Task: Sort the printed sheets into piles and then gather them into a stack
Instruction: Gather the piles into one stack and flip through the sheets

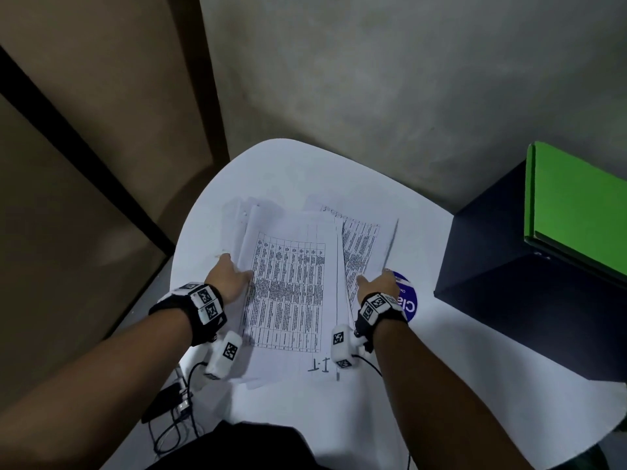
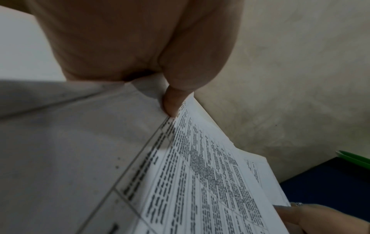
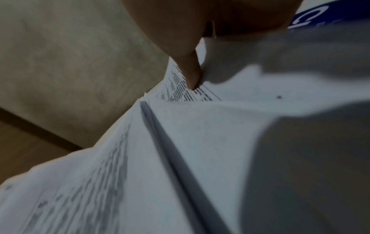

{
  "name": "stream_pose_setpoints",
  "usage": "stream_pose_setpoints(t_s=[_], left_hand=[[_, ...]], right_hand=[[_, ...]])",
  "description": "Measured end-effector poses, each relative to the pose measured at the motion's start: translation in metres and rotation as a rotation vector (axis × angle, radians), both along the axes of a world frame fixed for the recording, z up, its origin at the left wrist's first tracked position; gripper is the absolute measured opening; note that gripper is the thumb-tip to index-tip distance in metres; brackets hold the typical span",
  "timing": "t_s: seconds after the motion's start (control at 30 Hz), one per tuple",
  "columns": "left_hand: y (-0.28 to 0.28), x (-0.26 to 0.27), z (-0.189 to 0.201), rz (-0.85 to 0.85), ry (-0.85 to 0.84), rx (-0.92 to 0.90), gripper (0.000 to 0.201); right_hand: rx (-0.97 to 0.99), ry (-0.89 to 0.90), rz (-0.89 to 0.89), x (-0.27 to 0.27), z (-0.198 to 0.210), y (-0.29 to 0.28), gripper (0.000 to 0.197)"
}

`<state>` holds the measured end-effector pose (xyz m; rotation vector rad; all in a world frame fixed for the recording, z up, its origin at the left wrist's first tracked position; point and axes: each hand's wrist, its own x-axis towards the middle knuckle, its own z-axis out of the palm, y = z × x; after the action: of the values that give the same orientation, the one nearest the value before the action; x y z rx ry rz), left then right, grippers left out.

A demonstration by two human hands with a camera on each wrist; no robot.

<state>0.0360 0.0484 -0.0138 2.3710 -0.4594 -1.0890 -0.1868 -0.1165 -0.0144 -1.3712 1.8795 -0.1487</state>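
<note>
A pile of printed sheets (image 1: 291,293) with dense tables lies in the middle of the white round table (image 1: 288,167). My left hand (image 1: 230,273) grips the pile's left edge, thumb (image 2: 174,101) on top of the sheets (image 2: 200,182) and fingers hidden beneath. My right hand (image 1: 376,283) grips the right edge, thumb (image 3: 192,72) pressing on the top printed sheet (image 3: 140,158); its fingers are hidden under the paper. More printed sheets (image 1: 363,245) stick out to the right behind the pile. Blank-looking sheets (image 1: 234,218) fan out at the far left.
A blue round sticker (image 1: 409,300) shows on the table beside my right hand. A dark box (image 1: 509,266) with a green lid (image 1: 576,205) stands at the right. Cables and a small black device (image 1: 176,418) lie at the table's near left edge. Walls close in behind.
</note>
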Motion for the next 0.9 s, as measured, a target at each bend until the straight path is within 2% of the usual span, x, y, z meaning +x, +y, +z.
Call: stream_pose_setpoints(t_s=[0.13,0.3,0.43,0.5,0.63,0.7,0.73,0.77,0.8,0.87,0.9], left_hand=[[0.004,0.003,-0.001,0.024,-0.026,-0.023,0.058],[0.006,0.007,-0.002,0.035,-0.021,-0.02,0.061],[0.006,0.005,-0.002,0.036,-0.011,-0.027,0.062],[0.006,0.004,0.0,0.032,-0.015,-0.022,0.062],[0.005,0.002,0.002,0.0,-0.018,-0.037,0.05],[0.006,0.001,-0.001,-0.022,0.013,-0.066,0.04],[0.006,0.002,-0.003,-0.031,0.056,-0.095,0.041],[0.008,0.004,-0.003,-0.023,0.115,-0.129,0.05],[0.009,0.006,-0.004,0.013,0.184,-0.165,0.068],[0.008,0.009,-0.006,0.189,0.392,-0.21,0.103],[0.006,0.006,-0.002,0.26,0.461,-0.217,0.105]], right_hand=[[-0.095,-0.038,-0.048,-0.007,0.019,-0.006,0.054],[-0.454,-0.039,0.066,-0.028,0.077,-0.026,0.01],[-0.74,-0.17,-0.021,-0.041,0.138,-0.045,0.012],[-0.778,-0.279,-0.078,-0.046,0.159,-0.054,0.013],[-0.672,-0.434,-0.019,-0.044,0.171,-0.055,0.018],[-0.548,-0.453,0.033,-0.034,0.156,-0.046,0.017],[-0.483,-0.443,0.067,-0.029,0.14,-0.041,0.015],[-0.417,-0.399,0.101,-0.023,0.122,-0.035,0.017],[-0.346,-0.36,0.131,-0.018,0.103,-0.028,0.025],[-0.17,-0.287,0.16,-0.013,0.067,-0.014,0.046],[-0.091,-0.256,0.166,-0.009,0.054,-0.005,0.05]])
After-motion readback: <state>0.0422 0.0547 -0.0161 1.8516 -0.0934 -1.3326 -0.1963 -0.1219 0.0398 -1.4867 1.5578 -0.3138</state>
